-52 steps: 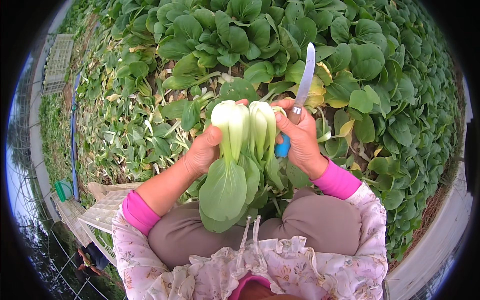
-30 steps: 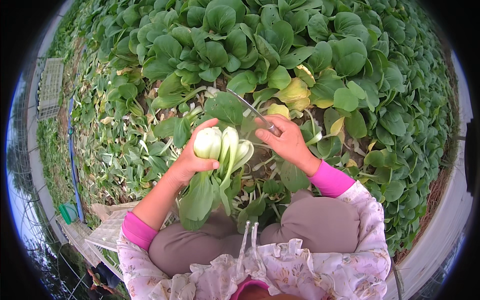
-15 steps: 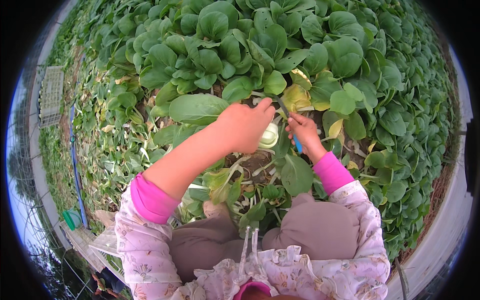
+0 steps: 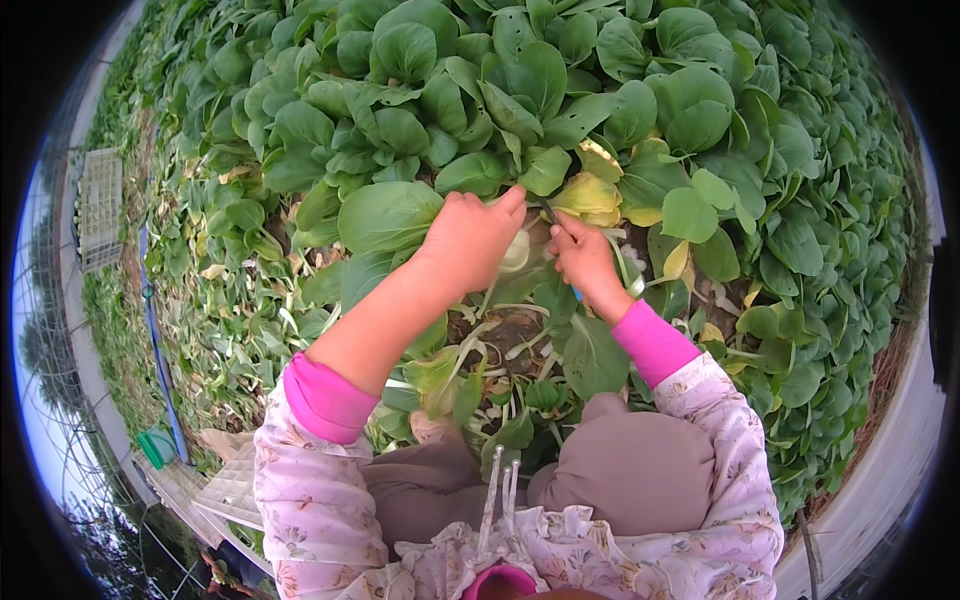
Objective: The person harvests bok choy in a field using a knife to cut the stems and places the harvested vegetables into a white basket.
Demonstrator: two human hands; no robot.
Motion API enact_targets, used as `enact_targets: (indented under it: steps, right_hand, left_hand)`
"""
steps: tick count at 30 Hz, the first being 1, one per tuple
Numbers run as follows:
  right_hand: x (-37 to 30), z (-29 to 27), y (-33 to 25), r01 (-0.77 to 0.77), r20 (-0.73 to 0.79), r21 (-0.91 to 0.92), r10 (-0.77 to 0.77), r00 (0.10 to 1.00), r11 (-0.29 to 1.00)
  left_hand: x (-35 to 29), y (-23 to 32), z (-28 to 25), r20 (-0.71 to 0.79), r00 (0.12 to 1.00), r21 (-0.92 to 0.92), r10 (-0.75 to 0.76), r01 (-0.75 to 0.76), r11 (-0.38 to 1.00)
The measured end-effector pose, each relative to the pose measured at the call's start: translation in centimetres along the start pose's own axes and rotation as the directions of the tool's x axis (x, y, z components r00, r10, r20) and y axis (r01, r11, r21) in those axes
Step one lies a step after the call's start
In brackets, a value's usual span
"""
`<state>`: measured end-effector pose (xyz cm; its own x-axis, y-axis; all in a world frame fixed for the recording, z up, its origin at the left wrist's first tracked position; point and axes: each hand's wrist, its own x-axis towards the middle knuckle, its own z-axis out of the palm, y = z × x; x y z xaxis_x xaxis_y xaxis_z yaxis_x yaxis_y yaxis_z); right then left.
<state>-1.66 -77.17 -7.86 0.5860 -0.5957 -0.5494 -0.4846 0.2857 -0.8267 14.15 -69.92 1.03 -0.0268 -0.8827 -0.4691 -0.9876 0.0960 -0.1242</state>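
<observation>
My left hand (image 4: 470, 240) reaches forward and closes over a bok choy plant (image 4: 385, 215) still standing in the bed; its pale stalk (image 4: 517, 252) shows just under my fingers. Right beside it, my right hand (image 4: 585, 262) grips a knife (image 4: 578, 295) with a blue handle. The hand hides most of the knife, and the thin blade points up toward the plant's base between my two hands. Both hands almost touch over the same plant. Yellowed leaves (image 4: 590, 195) lie just beyond my right fingers.
Dense rows of bok choy (image 4: 560, 80) fill the bed ahead and to the right. Trimmed leaves and stalks (image 4: 480, 350) litter the soil by my knees. A blue hose (image 4: 150, 330), a white crate (image 4: 100, 205), a green container (image 4: 157, 447) and a white basket (image 4: 235, 480) are on the left.
The cut bok choy I held up earlier is gone from my left hand, which has reached forward onto a plant in the bed. My right hand lowered the knife to it.
</observation>
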Motion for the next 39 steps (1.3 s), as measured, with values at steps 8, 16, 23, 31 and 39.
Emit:
enact_targets:
  steps: [8,16,23,31,39]
  right_hand:
    - [0.4,2.0,-1.3,-0.242,0.029,0.318,0.245,0.969,0.917]
    - [-0.8,2.2,-0.7,-0.240,0.061,0.417,0.237,0.970,0.877]
    - [0.6,2.5,-0.9,-0.298,0.094,0.482,0.289,0.953,0.824]
    - [4.7,2.6,-0.3,-0.331,0.186,0.180,0.299,0.936,0.926]
    - [-1.5,0.4,1.7,-0.054,0.018,0.269,0.051,0.999,0.962]
  left_hand:
    - [2.0,-0.8,1.4,0.114,0.950,0.241,-0.292,0.258,0.936]
    - [1.5,-1.9,2.3,0.161,0.932,0.146,-0.325,0.304,0.941]
    - [2.0,-1.6,2.2,0.202,0.917,0.109,-0.344,0.328,0.938]
    - [1.6,-2.7,3.0,0.326,0.887,-0.093,-0.327,0.374,0.923]
    - [-3.9,-2.0,-0.3,0.017,0.993,-0.455,-0.118,0.113,0.883]
